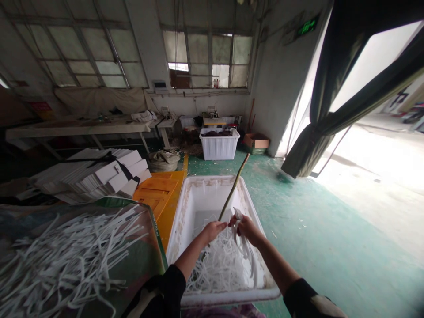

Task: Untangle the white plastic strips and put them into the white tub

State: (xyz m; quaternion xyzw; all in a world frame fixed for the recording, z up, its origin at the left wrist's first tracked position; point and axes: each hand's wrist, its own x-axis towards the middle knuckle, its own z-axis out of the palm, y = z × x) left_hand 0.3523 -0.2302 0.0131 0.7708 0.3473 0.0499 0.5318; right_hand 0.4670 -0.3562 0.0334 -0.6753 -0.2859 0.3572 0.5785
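Over a white plastic tub (245,194), my right hand (249,229) is closed around a bundle of flat white strips (247,252) that hangs down into the tub. My left hand (213,230) is close beside it, thumb and fingers pinched together; whatever is between them is too small to make out. Beneath both hands, a tangled heap of thin white strips (217,269) lies in the tub. A greenish stick (234,186) leans up out of the tub behind my left hand, its lower end hidden.
To the left, an open green-edged sack (145,238) holds many loose white strips (73,260). Beyond it are stacked white boards (99,174) and a yellow pallet (159,190). Farther back stand another white tub (219,148), a cardboard box (256,142) and a long table (82,128).
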